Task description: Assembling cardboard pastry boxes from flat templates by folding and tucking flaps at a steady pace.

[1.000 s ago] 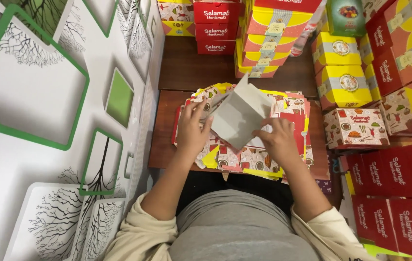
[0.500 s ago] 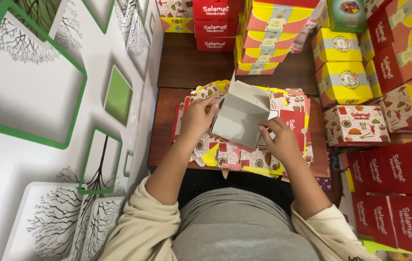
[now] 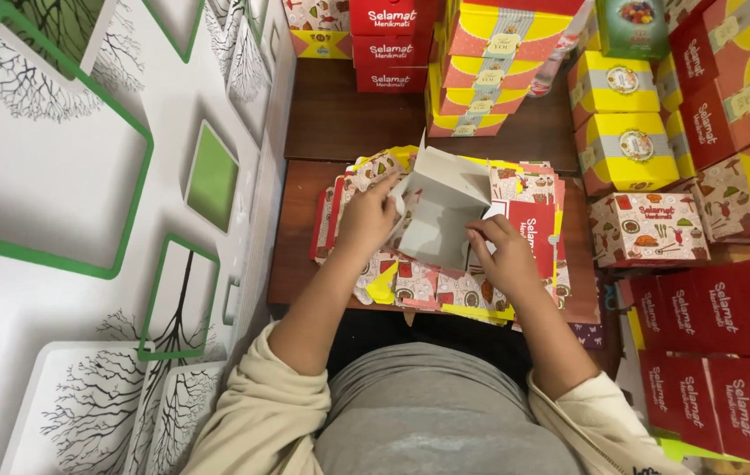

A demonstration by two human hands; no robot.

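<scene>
White wall (image 3: 84, 220) with green-framed tree prints along the left. Stacks of finished boxes, red (image 3: 392, 44), yellow (image 3: 625, 132) and patterned (image 3: 656, 229), ranged behind and to the right of the brown table (image 3: 304, 220). More red flats (image 3: 727, 352) piled low at the right. On the table, a spread of printed flat blanks (image 3: 445, 286), overlapping, under both hands.

Above that spread, a half-formed carton (image 3: 441, 207), grey-white inside showing, held just over the table's middle. Since a second ago, lowered and opened out: earlier lifted and tilted as a near-closed shape, now spread wider with one flap pointing up toward the stacks. By that, folding judged underway, walls not yet locked.

Left hand (image 3: 366, 220) pinched shut on the carton's left flap, thumb and fingers closed over the edge. Right hand (image 3: 507, 255) pressed on the carton's lower right corner, fingers curled onto the card, beside a red flat (image 3: 535, 224).
</scene>
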